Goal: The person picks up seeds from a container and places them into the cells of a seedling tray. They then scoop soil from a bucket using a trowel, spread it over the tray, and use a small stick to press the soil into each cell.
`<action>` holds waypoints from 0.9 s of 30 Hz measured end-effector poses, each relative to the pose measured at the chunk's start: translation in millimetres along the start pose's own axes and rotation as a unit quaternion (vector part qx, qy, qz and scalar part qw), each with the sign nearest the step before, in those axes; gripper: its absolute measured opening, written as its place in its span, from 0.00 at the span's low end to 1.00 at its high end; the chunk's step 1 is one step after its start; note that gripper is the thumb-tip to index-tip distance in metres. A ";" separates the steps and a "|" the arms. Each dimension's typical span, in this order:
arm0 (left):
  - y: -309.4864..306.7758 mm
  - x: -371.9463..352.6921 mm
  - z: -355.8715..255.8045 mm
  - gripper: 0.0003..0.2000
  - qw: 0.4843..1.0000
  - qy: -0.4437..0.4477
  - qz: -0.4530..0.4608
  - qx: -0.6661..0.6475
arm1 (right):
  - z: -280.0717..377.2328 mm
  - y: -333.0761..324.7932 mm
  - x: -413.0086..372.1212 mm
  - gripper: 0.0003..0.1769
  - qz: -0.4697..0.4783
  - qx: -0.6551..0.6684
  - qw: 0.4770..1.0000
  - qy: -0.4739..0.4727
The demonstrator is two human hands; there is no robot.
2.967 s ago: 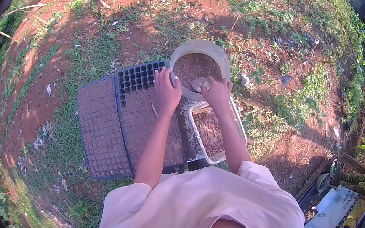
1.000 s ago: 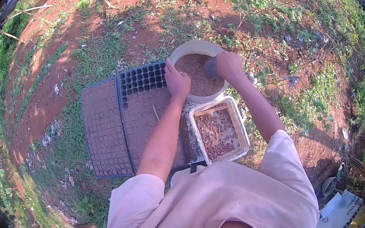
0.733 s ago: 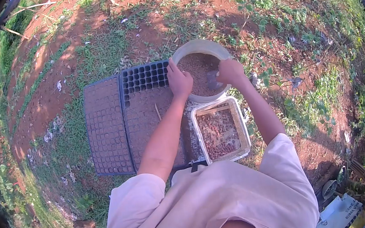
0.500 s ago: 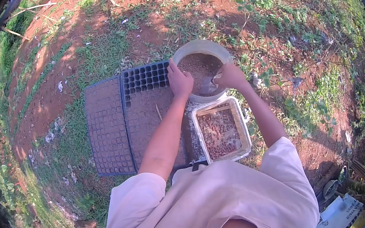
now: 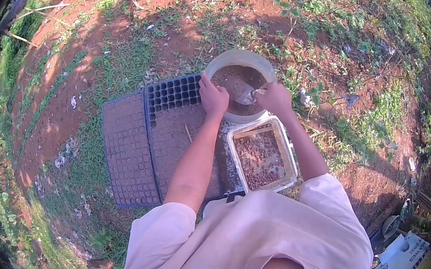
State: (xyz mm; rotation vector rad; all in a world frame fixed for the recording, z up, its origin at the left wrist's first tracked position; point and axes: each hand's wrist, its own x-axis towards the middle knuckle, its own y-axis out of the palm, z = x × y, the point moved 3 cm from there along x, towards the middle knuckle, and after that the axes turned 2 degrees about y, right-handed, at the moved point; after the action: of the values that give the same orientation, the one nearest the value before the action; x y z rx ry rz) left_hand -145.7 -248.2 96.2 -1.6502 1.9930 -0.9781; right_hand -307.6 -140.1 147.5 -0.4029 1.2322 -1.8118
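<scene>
Brown soil (image 5: 233,77), hands (image 5: 275,98) holding apparent scoop (image 5: 245,96)

At the bench's (image 5: 224,159) far right corner, upright, round pale tub (image 5: 240,55), part-filled with brown soil (image 5: 226,80). Inside, grey scoop (image 5: 244,96), blade against soil, handle towards right wall. Just left, flat black tray (image 5: 169,92), far rows open, others soil-filled.

Left hand (image 5: 215,99): fingers extended | right hand (image 5: 276,97): fingers curled | forearms (image 5: 193,162): reaching forward
</scene>
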 end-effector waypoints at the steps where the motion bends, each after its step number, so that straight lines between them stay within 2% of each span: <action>1: 0.1 0.6 -0.1 0.36 1.000 -0.002 0.002 0.002 | -2.8 -3.0 -0.6 0.21 0.013 0.007 1.000 0.025; 11: -2.8 0.4 -1.9 0.35 1.000 -0.009 0.006 -0.008 | -25.2 -6.3 -17.5 0.22 -0.056 0.041 0.997 -0.011; 13: -3.0 0.0 -2.1 0.35 1.000 -0.012 0.009 -0.009 | -23.4 -7.8 -22.6 0.21 -0.125 0.049 0.987 -0.086; 14: -3.0 0.5 -2.3 0.35 1.000 -0.012 0.008 -0.011 | -24.8 -6.8 -23.3 0.21 -0.126 0.048 0.987 -0.087; 16: -2.5 0.8 -1.7 0.35 1.000 -0.017 0.012 -0.009 | -27.3 -5.1 -26.0 0.20 -0.105 0.093 0.990 -0.014; 19: -2.2 0.7 -1.9 0.35 1.000 -0.018 0.009 -0.011 | -25.5 -3.9 -32.0 0.20 -0.100 0.120 0.988 0.018; 22: -3.3 0.8 -1.4 0.35 1.000 -0.021 0.012 -0.017 | -22.7 0.6 -37.3 0.20 -0.142 0.063 0.988 -0.023; 27: -4.7 -0.7 -3.4 0.35 0.999 -0.030 0.021 -0.018 | -21.2 0.9 -38.5 0.20 -0.111 0.072 0.991 -0.017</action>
State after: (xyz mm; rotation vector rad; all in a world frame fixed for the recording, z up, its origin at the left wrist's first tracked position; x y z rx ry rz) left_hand -144.5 -247.0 101.7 -1.6303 2.0074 -0.8726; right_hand -299.9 -96.8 144.8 -0.5030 1.0596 -2.0597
